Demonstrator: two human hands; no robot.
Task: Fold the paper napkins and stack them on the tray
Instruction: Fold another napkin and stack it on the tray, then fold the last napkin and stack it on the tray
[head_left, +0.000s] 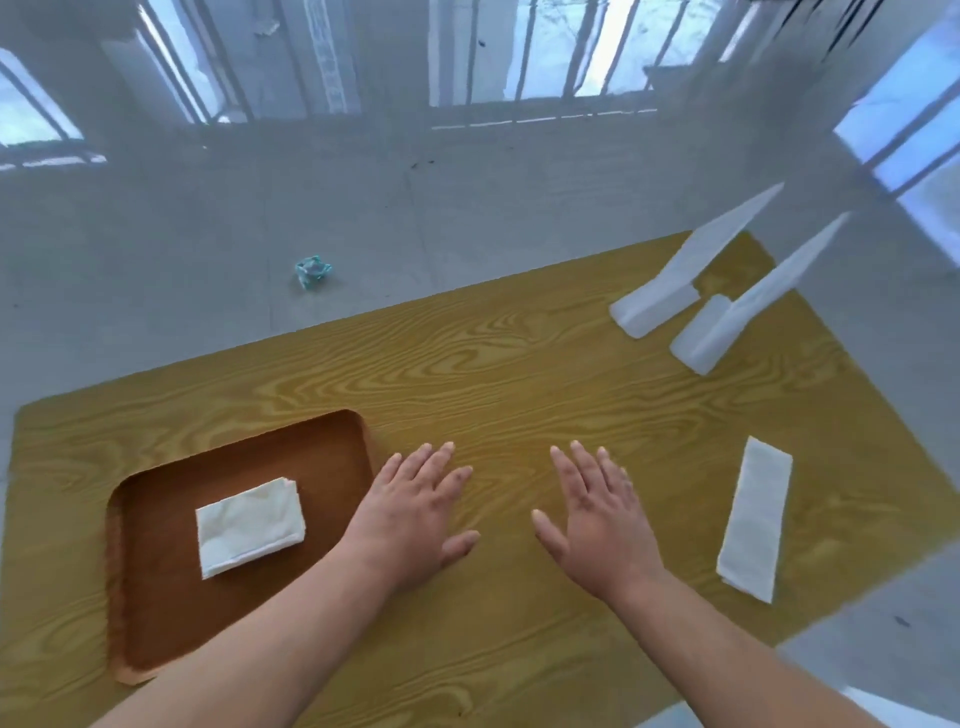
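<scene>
Both hands, left (415, 512) and right (597, 514), are lying spread flat, empty, on the wood-grain table (519, 374); grey floor (208, 234) is showing beyond.

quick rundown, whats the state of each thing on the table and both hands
left hand: open, empty, palm down
right hand: open, empty, palm down
tray: holds one folded napkin
folded napkin: lying flat in the tray
long napkin: on table right of the hands, not yet stacked
two white objects: far right corner
</scene>
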